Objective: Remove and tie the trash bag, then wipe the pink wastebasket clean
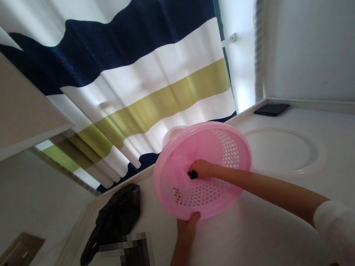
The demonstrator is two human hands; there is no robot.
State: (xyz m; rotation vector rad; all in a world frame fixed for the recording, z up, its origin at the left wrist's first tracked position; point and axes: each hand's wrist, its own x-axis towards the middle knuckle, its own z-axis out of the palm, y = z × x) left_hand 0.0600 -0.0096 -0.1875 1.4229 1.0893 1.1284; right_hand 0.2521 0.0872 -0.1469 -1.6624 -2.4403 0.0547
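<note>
A pink plastic basket with perforated sides is tilted so that its open mouth faces me. My left hand grips the near rim from below, with the thumb over the edge. Reaching inside the basket, my right hand is closed on a small black bunched item. Most of that item is hidden by the fingers, and its kind cannot be made out. A pale rounded thing shows just behind the basket's far rim, mostly covered by it.
A black plastic bag lies on the white surface to the left. On the right is a large white ring-shaped rim. A flat black object sits in the back corner. A striped curtain hangs behind.
</note>
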